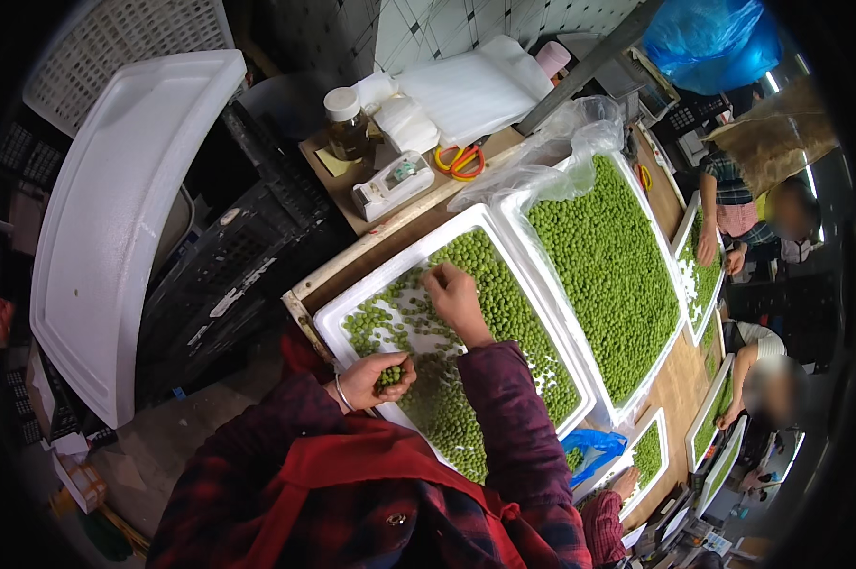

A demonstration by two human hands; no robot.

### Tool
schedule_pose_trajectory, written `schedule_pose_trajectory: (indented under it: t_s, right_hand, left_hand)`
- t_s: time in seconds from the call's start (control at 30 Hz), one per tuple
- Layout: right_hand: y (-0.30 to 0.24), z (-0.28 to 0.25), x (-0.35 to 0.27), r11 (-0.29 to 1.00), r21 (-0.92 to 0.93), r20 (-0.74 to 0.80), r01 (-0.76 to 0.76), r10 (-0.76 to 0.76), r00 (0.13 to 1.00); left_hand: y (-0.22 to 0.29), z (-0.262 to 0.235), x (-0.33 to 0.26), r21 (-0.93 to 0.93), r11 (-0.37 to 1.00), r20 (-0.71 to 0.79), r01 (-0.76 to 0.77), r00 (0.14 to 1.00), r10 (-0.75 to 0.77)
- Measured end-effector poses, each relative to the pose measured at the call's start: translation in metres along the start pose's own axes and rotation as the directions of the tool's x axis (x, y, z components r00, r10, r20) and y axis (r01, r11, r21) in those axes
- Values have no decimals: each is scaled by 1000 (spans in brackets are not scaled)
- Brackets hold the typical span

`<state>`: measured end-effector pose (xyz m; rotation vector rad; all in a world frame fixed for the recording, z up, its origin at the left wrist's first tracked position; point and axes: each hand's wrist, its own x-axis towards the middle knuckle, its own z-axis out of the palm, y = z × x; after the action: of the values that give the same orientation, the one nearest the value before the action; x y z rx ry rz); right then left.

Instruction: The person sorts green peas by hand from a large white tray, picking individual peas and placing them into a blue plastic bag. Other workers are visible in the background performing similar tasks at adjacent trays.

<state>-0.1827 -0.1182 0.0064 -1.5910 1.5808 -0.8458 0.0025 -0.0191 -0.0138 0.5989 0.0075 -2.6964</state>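
Flanking tray (542, 248), scissors (460, 161) behind

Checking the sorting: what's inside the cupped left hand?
The left hand cups a few small green peas over the white foam tray. Curled fingers hide how many lie deeper.

Near tray (352, 308): on the worktop (679, 384) directly before me, holding peas (504, 303).
My left hand (376, 377): at the tray's near left edge, cupped around some peas.
My right hand (456, 296): over the tray's middle, fingers (434, 275) down among the peas.
Second tray (606, 410): just right of mine, touching it, filled with peas; plastic sheet (551, 147) at its far end.
Further trays (686, 242): well to the right, other people's hands in them.
Behind my tray: tape dispenser (392, 185), jar (345, 123), scissors (460, 161), foam sheets (475, 90).
Left of the worktop: lid (124, 218) leaning on crates (248, 256).
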Motion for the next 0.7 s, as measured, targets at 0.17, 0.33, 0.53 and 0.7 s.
schedule_pose_trajectory:
  t_s: [0.17, 0.33, 0.53, 0.7]
  right_hand:
    - [14, -9, -10, 966, 189, 4, -176, 178, 984]
    - [21, 1, -4, 999, 3, -127, -43, 43, 991]
    - [17, 21, 13, 956, -277, -143, 94, -138, 980]
    - [15, 24, 26, 849, -522, 9, 84, -93, 996]
  left_hand:
    - [-1, 0, 1, 42, 999, 25, -25, 999, 24]
    - [-1, -1, 1, 39, 999, 23, -25, 999, 24]
    - [-1, -1, 0, 51, 998, 22, -22, 1000, 21]
    - [0, 0, 0, 64, 998, 24, -25, 999, 24]
